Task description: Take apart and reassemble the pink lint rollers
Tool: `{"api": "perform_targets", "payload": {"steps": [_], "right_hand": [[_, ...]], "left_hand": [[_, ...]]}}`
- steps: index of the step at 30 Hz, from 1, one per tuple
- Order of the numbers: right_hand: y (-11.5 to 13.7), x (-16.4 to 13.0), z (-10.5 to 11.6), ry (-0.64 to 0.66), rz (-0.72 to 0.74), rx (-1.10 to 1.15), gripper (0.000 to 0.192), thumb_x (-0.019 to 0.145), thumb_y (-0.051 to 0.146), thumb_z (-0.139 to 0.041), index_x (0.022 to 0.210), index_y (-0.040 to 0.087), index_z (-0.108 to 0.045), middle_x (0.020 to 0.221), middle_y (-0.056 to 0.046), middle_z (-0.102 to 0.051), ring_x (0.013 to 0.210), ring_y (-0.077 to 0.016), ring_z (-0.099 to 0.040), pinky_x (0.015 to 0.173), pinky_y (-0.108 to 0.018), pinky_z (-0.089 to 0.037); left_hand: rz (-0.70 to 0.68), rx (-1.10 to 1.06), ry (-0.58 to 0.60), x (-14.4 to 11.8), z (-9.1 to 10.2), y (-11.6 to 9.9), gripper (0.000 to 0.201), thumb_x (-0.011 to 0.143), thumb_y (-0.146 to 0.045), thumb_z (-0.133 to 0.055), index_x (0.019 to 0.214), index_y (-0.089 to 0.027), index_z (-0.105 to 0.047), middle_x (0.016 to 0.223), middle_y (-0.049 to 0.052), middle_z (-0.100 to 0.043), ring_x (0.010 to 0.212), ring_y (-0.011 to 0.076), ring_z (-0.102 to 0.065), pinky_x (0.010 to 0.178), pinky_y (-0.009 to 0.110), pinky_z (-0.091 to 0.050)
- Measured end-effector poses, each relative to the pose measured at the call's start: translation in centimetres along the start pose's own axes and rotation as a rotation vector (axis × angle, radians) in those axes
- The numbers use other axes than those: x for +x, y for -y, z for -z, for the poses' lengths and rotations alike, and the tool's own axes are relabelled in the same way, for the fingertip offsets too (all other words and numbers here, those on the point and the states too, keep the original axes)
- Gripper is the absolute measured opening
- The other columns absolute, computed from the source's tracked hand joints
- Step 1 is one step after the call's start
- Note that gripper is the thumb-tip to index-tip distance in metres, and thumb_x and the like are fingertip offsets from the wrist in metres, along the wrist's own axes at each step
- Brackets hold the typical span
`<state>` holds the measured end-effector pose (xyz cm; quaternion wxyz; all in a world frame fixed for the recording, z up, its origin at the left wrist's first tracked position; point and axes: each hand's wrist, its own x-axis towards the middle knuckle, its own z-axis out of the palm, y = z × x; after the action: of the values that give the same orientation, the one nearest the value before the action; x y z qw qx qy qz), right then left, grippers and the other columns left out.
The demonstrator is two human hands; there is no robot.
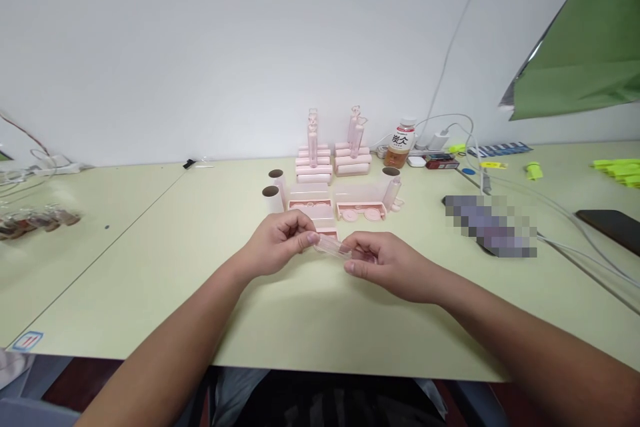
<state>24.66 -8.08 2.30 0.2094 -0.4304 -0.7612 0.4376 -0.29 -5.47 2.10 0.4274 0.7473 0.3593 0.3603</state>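
Observation:
Between my hands is a clear, pale pink plastic tube (pixel 333 246), held at a slant above the table's front half. My left hand (pixel 275 245) is closed, pinching the tube's left end between thumb and fingers. Closed around the right part is my right hand (pixel 393 267), whose fingers partly cover it. Just beyond them sit open pink boxes, one showing round pieces (pixel 360 214) in its tray. Part of a nearer pink box (pixel 325 222) is hidden behind my left hand. A similar pink tube (pixel 393 192) stands upright to the right of the boxes.
Cardboard-cored white rolls (pixel 273 200) stand left of the boxes. Behind are stacked pink boxes (pixel 314 170) with upright tubes (pixel 313 147) on top. A drink bottle (pixel 400 143) stands by the wall. To the right lie a pixelated phone-like object (pixel 490 225), white cables (pixel 585 247) and yellow pieces (pixel 617 170).

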Motion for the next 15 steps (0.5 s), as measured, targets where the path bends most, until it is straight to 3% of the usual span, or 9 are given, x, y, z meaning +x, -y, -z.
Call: {"api": "perform_targets", "payload": {"steps": [4, 8, 11, 15], "right_hand": [[-0.3, 0.3, 0.1, -0.042, 0.016, 0.069, 0.024, 0.085, 0.04, -0.062, 0.094, 0.018, -0.064, 0.07, 0.003, -0.048, 0.064, -0.0124, -0.044, 0.059, -0.025, -0.033], [-0.4, 0.4, -0.4, -0.085, 0.029, 0.058, 0.021, 0.084, 0.036, -0.063, 0.093, 0.018, -0.066, 0.072, 0.002, -0.05, 0.067, -0.0127, -0.045, 0.061, -0.025, -0.035], [-0.2, 0.4, -0.6, -0.023, 0.021, 0.158, 0.022, 0.085, 0.036, -0.063, 0.096, 0.017, -0.065, 0.067, 0.004, -0.045, 0.062, -0.0109, -0.041, 0.057, -0.024, -0.033], [0.1, 0.1, 0.6, 0.094, -0.075, 0.304, 0.033, 0.084, 0.043, -0.063, 0.103, 0.017, -0.063, 0.068, 0.004, -0.05, 0.052, -0.0083, -0.038, 0.048, -0.022, -0.032]], "left_hand": [[-0.055, 0.088, 0.002, 0.1, 0.0, 0.1, 0.026, 0.082, -0.039, -0.069, 0.092, -0.016, -0.062, 0.071, 0.0, -0.057, 0.062, 0.01, -0.051, 0.058, 0.023, -0.044], [-0.222, 0.372, 0.027, 0.2, -0.5, 0.0, 0.038, 0.083, -0.038, -0.069, 0.113, -0.017, -0.062, 0.091, 0.005, -0.061, 0.075, 0.0136, -0.056, 0.065, 0.026, -0.047], [-0.306, 0.569, 0.079, 0.1, -1.3, -0.4, 0.034, 0.088, -0.039, -0.063, 0.115, -0.019, -0.063, 0.103, 0.009, -0.063, 0.089, 0.0181, -0.059, 0.074, 0.029, -0.049], [-0.277, 0.626, 0.091, -0.3, -1.8, -0.7, 0.031, 0.092, -0.042, -0.056, 0.11, -0.019, -0.064, 0.087, 0.005, -0.067, 0.076, 0.0162, -0.061, 0.067, 0.027, -0.046]]}}
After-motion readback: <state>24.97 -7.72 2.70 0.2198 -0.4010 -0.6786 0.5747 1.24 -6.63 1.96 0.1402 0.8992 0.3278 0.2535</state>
